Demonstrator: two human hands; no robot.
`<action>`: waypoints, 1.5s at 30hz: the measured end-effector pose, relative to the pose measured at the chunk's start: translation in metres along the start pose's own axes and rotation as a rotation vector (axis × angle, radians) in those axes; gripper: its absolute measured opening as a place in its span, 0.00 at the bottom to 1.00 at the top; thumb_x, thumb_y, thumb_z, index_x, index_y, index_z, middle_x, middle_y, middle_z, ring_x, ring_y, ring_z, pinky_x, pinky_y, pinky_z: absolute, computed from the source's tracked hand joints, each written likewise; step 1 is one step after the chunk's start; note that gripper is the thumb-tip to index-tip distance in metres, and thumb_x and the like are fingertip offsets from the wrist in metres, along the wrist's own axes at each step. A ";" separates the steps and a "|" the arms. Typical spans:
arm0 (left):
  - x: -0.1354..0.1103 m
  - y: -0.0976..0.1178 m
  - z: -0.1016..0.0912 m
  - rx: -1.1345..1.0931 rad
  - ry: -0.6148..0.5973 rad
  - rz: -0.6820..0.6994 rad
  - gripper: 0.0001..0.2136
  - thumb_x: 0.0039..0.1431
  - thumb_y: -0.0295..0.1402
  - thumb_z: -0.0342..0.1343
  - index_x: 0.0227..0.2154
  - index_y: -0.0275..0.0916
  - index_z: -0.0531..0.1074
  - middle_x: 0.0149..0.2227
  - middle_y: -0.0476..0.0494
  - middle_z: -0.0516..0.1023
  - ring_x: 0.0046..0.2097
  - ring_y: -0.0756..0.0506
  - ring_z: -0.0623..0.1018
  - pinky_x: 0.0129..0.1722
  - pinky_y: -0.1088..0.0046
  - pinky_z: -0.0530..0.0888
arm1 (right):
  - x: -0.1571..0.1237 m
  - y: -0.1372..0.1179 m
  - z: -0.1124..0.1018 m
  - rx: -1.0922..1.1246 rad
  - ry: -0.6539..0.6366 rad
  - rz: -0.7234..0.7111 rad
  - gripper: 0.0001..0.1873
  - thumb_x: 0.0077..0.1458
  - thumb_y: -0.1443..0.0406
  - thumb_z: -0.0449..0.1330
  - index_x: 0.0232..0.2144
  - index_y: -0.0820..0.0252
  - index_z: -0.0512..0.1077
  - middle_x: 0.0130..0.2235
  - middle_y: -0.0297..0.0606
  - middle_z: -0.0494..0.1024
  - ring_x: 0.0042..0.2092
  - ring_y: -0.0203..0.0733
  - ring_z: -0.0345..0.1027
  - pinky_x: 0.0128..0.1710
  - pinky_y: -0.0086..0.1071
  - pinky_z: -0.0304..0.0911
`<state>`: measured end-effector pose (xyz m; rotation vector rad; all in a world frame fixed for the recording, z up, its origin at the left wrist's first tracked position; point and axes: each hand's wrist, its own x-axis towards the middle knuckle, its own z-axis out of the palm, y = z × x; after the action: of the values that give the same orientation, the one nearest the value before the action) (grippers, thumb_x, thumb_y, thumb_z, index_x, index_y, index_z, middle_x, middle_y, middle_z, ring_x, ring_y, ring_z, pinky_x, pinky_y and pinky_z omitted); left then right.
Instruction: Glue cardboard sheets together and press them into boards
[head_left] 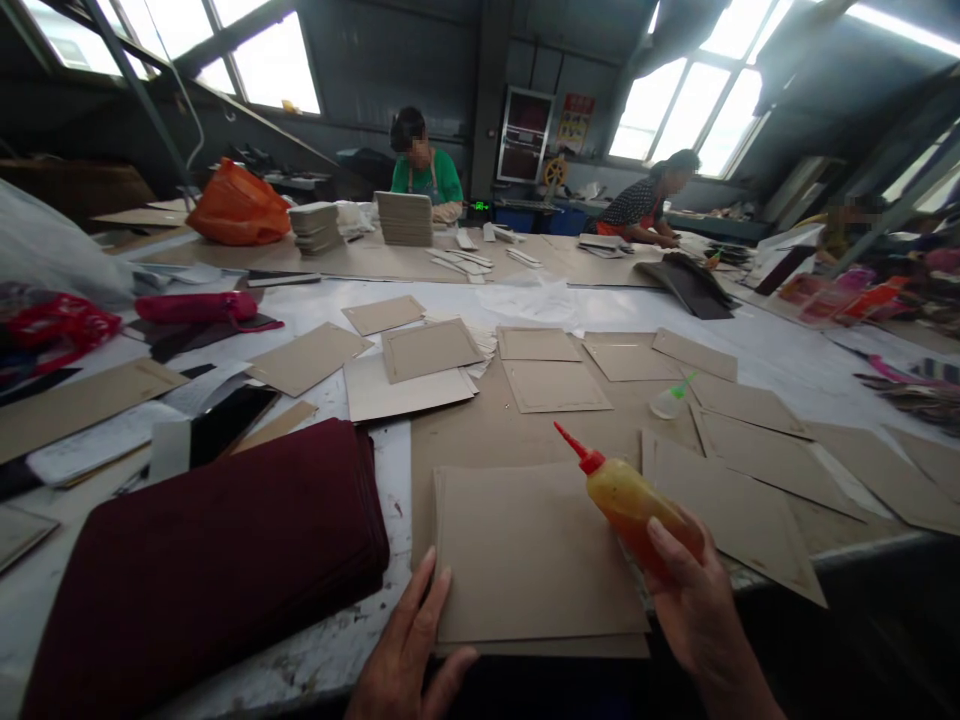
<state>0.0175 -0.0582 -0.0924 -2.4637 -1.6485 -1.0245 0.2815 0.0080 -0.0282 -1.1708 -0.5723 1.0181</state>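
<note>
My right hand (694, 600) is wrapped round a squeeze bottle (637, 505) of amber liquid, tilted with its red pointed nozzle up and to the left. Beneath the nozzle lies a small stack of grey-brown cardboard sheets (525, 560) at the table's front edge. Along the stack's left edge rest the stretched fingers of my left hand (409, 640), with the thumb apart near the front corner. A smaller clear bottle (667, 402) with a green nozzle lies beyond the held bottle.
A thick pile of dark maroon sheets (225, 560) sits at left. Loose cardboard pieces (555, 385) spread across the middle and right. Behind stand stacked boards (405, 220) and an orange plastic bag (238, 205). Co-workers (442, 180) are across the table.
</note>
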 end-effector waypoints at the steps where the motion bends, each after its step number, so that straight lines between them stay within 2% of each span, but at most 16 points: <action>1: 0.000 -0.002 -0.001 0.004 0.001 0.015 0.24 0.60 0.37 0.47 0.56 0.34 0.53 0.56 0.34 0.62 0.55 0.44 0.65 0.49 0.73 0.69 | 0.001 0.000 0.001 -0.001 -0.009 0.009 0.23 0.38 0.62 0.68 0.39 0.54 0.68 0.39 0.31 0.73 0.41 0.37 0.68 0.41 0.27 0.67; 4: 0.000 -0.004 -0.002 -0.010 0.028 0.023 0.24 0.59 0.38 0.49 0.56 0.33 0.54 0.55 0.33 0.64 0.54 0.43 0.67 0.48 0.72 0.70 | 0.002 -0.002 0.001 -0.047 -0.055 0.028 0.21 0.40 0.60 0.65 0.39 0.55 0.68 0.40 0.34 0.73 0.43 0.42 0.68 0.43 0.33 0.67; 7: -0.001 -0.002 -0.003 -0.040 0.052 -0.002 0.23 0.59 0.38 0.49 0.55 0.34 0.56 0.54 0.33 0.64 0.54 0.42 0.66 0.49 0.69 0.70 | 0.001 -0.011 0.000 -0.098 -0.071 0.022 0.21 0.38 0.60 0.66 0.38 0.54 0.68 0.39 0.34 0.73 0.40 0.46 0.69 0.37 0.38 0.70; 10: -0.002 -0.001 -0.005 -0.059 0.087 -0.005 0.22 0.58 0.37 0.50 0.53 0.32 0.58 0.54 0.31 0.65 0.54 0.41 0.67 0.49 0.68 0.70 | -0.002 -0.024 -0.001 -0.103 -0.081 0.058 0.25 0.33 0.61 0.68 0.38 0.51 0.67 0.38 0.33 0.72 0.34 0.45 0.69 0.25 0.35 0.70; 12: -0.003 -0.001 -0.008 -0.073 0.100 0.025 0.19 0.58 0.35 0.50 0.51 0.31 0.60 0.52 0.31 0.66 0.54 0.42 0.67 0.49 0.69 0.70 | -0.006 -0.030 0.001 -0.084 -0.139 0.113 0.27 0.33 0.61 0.68 0.40 0.51 0.67 0.39 0.36 0.72 0.33 0.44 0.68 0.21 0.32 0.68; 15: 0.000 -0.005 -0.012 -0.081 0.120 0.111 0.15 0.57 0.30 0.51 0.47 0.31 0.64 0.50 0.32 0.68 0.53 0.43 0.68 0.49 0.71 0.70 | -0.012 -0.029 0.009 -0.009 -0.245 0.198 0.26 0.37 0.59 0.66 0.41 0.52 0.66 0.41 0.39 0.71 0.34 0.45 0.67 0.21 0.31 0.66; 18: 0.005 -0.010 -0.014 -0.083 0.149 0.189 0.12 0.57 0.30 0.51 0.44 0.32 0.66 0.47 0.33 0.70 0.51 0.43 0.70 0.48 0.71 0.72 | -0.015 -0.023 0.019 -0.022 -0.312 0.238 0.24 0.40 0.56 0.64 0.41 0.53 0.65 0.39 0.40 0.71 0.33 0.44 0.67 0.22 0.31 0.66; 20: 0.008 -0.012 -0.015 -0.106 0.159 0.201 0.12 0.57 0.31 0.51 0.43 0.32 0.67 0.46 0.33 0.71 0.50 0.42 0.71 0.47 0.69 0.73 | -0.015 -0.020 0.025 -0.132 -0.327 0.189 0.26 0.40 0.55 0.64 0.42 0.53 0.63 0.39 0.39 0.71 0.34 0.44 0.68 0.25 0.33 0.68; 23: 0.009 -0.012 -0.017 -0.157 0.162 0.181 0.12 0.57 0.31 0.51 0.42 0.33 0.67 0.45 0.33 0.71 0.49 0.42 0.71 0.46 0.67 0.74 | -0.013 -0.021 0.032 -0.447 -0.344 -0.010 0.29 0.38 0.55 0.66 0.43 0.53 0.62 0.39 0.39 0.71 0.37 0.46 0.68 0.32 0.36 0.69; 27: 0.008 -0.012 -0.018 -0.193 0.160 0.179 0.12 0.57 0.30 0.52 0.43 0.31 0.67 0.44 0.32 0.71 0.49 0.42 0.70 0.47 0.66 0.73 | -0.012 -0.028 0.038 -0.800 -0.474 -0.235 0.29 0.40 0.55 0.65 0.43 0.53 0.60 0.40 0.39 0.70 0.37 0.44 0.69 0.37 0.35 0.68; 31: 0.006 -0.013 -0.018 -0.201 0.170 0.195 0.14 0.56 0.29 0.53 0.45 0.30 0.66 0.44 0.33 0.71 0.51 0.42 0.69 0.48 0.65 0.72 | -0.014 -0.029 0.048 -0.863 -0.547 -0.359 0.27 0.42 0.56 0.64 0.43 0.52 0.59 0.42 0.38 0.68 0.39 0.43 0.69 0.39 0.33 0.68; 38: 0.004 -0.015 -0.016 -0.202 0.177 0.201 0.14 0.55 0.28 0.54 0.45 0.29 0.66 0.44 0.31 0.71 0.51 0.41 0.69 0.48 0.65 0.72 | -0.007 -0.023 0.065 -0.948 -0.557 -0.449 0.25 0.44 0.54 0.62 0.42 0.53 0.60 0.40 0.38 0.68 0.38 0.43 0.69 0.38 0.35 0.68; 42: 0.005 -0.015 -0.016 -0.205 0.163 0.199 0.15 0.55 0.27 0.54 0.45 0.29 0.66 0.44 0.32 0.72 0.51 0.40 0.69 0.48 0.64 0.73 | 0.000 -0.022 0.071 -1.014 -0.604 -0.455 0.25 0.44 0.53 0.62 0.42 0.53 0.59 0.40 0.38 0.67 0.38 0.44 0.68 0.38 0.36 0.68; 45: 0.006 -0.015 -0.017 -0.212 0.149 0.196 0.14 0.55 0.27 0.53 0.45 0.29 0.66 0.44 0.32 0.72 0.52 0.41 0.69 0.47 0.64 0.73 | 0.001 -0.024 0.078 -1.107 -0.572 -0.457 0.26 0.44 0.51 0.62 0.42 0.54 0.59 0.40 0.39 0.67 0.38 0.45 0.68 0.37 0.37 0.68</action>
<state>-0.0024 -0.0521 -0.0815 -2.5362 -1.2876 -1.3783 0.2265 0.0443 0.0198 -1.5545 -1.9260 0.5882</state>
